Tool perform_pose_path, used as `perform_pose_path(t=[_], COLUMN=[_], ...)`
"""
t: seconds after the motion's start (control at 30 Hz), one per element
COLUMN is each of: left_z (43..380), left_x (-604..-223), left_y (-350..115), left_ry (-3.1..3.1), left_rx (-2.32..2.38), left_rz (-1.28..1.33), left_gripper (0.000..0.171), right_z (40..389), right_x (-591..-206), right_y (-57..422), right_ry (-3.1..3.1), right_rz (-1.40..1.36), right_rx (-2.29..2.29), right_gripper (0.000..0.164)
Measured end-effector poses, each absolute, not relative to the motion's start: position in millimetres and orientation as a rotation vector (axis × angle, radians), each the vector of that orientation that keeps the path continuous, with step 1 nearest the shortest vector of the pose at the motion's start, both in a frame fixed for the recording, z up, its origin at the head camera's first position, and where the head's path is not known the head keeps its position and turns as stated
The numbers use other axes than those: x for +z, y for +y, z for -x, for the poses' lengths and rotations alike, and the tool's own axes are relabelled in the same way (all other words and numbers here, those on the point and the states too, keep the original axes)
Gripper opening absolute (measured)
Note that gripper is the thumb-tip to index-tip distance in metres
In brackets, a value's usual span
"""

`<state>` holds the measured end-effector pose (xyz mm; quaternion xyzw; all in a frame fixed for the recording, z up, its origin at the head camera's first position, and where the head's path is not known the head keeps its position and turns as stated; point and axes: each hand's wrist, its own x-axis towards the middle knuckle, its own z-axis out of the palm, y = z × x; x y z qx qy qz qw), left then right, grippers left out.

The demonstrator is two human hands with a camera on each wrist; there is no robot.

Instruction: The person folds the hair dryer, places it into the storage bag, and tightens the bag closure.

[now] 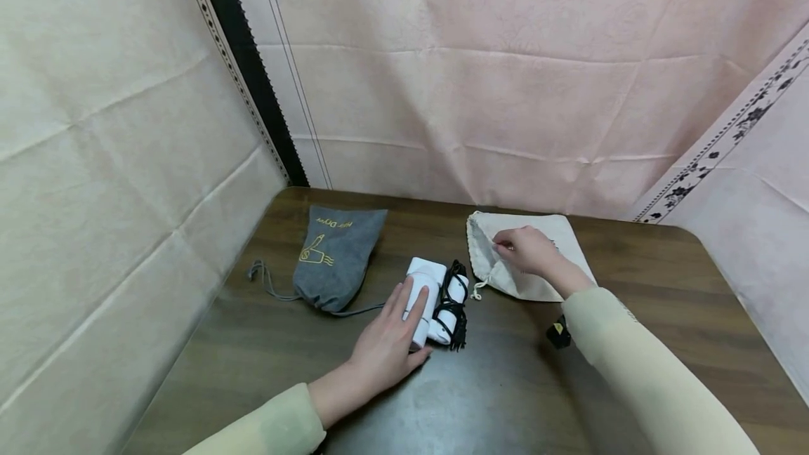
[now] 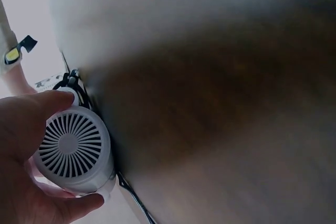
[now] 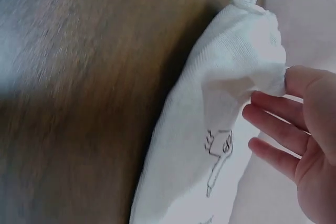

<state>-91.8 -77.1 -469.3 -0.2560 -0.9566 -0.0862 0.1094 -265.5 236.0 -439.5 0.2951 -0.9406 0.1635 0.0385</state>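
A white folded hair dryer [image 1: 425,271] lies on the table, its black cord [image 1: 456,279] wound around the handle. My left hand [image 1: 382,346] grips its body from the near side. In the left wrist view, thumb and fingers go round the dryer's end with the round vent grille [image 2: 68,144]. To the right lies a white drawstring bag [image 1: 571,237], flat, with its mouth towards the dryer. My right hand [image 1: 527,251] pinches the rim of that mouth. The right wrist view shows the bag's cloth [image 3: 178,150] raised at the rim and a dryer drawing [image 3: 220,153] on it.
A full grey drawstring bag [image 1: 341,248] with yellow print lies left of the dryer, its cord [image 1: 278,293] trailing on the table. A small black and yellow device [image 1: 559,333] sits at my right wrist. Cloth hangings [image 1: 480,104] stand behind the brown table [image 1: 505,385].
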Motion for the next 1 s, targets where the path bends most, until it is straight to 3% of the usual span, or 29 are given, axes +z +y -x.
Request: perform_pose_path(t=[0.37, 1.0], left_z=[96.2, 113.2], left_x=[-467.8, -462.8], left_y=[-89.4, -103.9], left_ry=[-2.811, -2.554], left_rx=[-0.347, -0.418], left_rz=[0.717, 0.904], left_gripper=[0.095, 0.076], right_z=[245.6, 230.6], right_x=[-416.6, -421.6], right_y=[268.2, 276.6], right_ry=[-2.787, -2.782], right_rz=[-0.875, -0.867], right_rx=[0.573, 0.683], right_gripper=[0.015, 0.014])
